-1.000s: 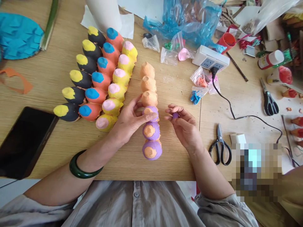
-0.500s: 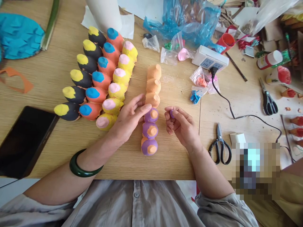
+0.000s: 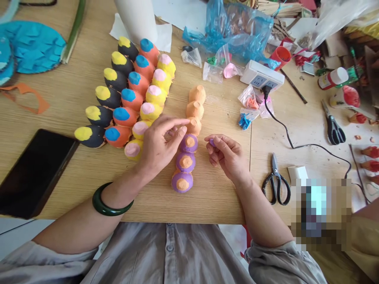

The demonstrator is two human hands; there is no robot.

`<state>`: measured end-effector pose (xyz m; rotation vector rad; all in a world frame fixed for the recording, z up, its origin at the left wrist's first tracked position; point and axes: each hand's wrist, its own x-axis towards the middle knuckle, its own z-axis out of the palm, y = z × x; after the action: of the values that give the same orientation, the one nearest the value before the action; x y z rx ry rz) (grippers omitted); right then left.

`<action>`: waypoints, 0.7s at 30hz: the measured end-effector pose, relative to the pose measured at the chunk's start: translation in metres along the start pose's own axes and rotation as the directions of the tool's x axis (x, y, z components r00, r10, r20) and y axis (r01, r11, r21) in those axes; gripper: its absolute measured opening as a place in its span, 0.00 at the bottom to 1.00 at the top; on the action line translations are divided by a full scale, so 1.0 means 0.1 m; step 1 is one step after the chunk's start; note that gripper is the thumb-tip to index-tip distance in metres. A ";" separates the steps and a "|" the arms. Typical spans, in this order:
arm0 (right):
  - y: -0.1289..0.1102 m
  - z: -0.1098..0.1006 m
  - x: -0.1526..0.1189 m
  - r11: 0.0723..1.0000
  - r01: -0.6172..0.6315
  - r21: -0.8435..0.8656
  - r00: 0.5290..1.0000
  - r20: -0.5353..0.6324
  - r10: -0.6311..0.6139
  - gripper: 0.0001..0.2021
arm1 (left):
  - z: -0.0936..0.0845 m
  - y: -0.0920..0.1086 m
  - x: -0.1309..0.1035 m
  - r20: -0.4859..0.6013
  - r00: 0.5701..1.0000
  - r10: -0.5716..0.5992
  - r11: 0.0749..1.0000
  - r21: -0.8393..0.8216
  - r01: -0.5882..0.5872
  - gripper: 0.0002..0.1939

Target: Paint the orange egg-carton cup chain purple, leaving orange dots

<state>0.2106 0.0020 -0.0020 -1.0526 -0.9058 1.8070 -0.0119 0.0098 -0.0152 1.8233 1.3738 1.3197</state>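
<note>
A strip of egg-carton bumps (image 3: 194, 126) runs up the middle of the table, orange at the far end, with purple clay around the orange tips of the three nearest bumps. My left hand (image 3: 161, 140) is at the strip's left side, fingers apart and holding nothing, its fingertips close to the middle bumps. Right of the strip, my right hand (image 3: 226, 154) pinches a small piece of purple clay (image 3: 212, 142) between thumb and forefinger. Further left lie joined rows of bumps: black with yellow tips (image 3: 111, 97), orange with blue tips (image 3: 134, 98) and yellow with pink tips (image 3: 161, 93).
A black tablet (image 3: 37, 171) lies at the left. On the right are a power strip (image 3: 262, 76) with a cord, black-handled scissors (image 3: 276, 185), a second pair (image 3: 334, 128) and small clay bags (image 3: 248, 102). A blue plastic bag (image 3: 237, 31) sits at the back.
The strip has tilted, its near end shifting left. My left hand has moved off the purple bump, its forefinger now stretched further forward. My right hand still pinches the clay.
</note>
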 end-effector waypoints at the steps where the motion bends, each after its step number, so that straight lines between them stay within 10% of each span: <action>1: 0.01 0.00 0.00 1.000 -0.008 0.009 1.000 0.013 0.008 0.19 | 0.00 0.03 0.00 0.001 0.998 0.063 0.998 -0.020 -0.063 0.08; 10: 0.03 0.03 -0.06 1.000 0.018 -0.016 0.993 0.114 -0.016 0.26 | 0.12 0.11 -0.08 0.086 0.945 0.315 0.948 -0.067 -0.310 0.09; 21: 0.09 0.03 -0.06 0.998 0.062 -0.015 0.990 0.130 -0.060 0.22 | 0.10 0.15 -0.08 0.071 0.930 0.361 0.932 -0.002 -0.362 0.03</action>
<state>0.2071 -0.0077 -0.0064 -0.9173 -1.0240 1.8353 0.0035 -0.0020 -0.0099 2.1850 1.0410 1.4080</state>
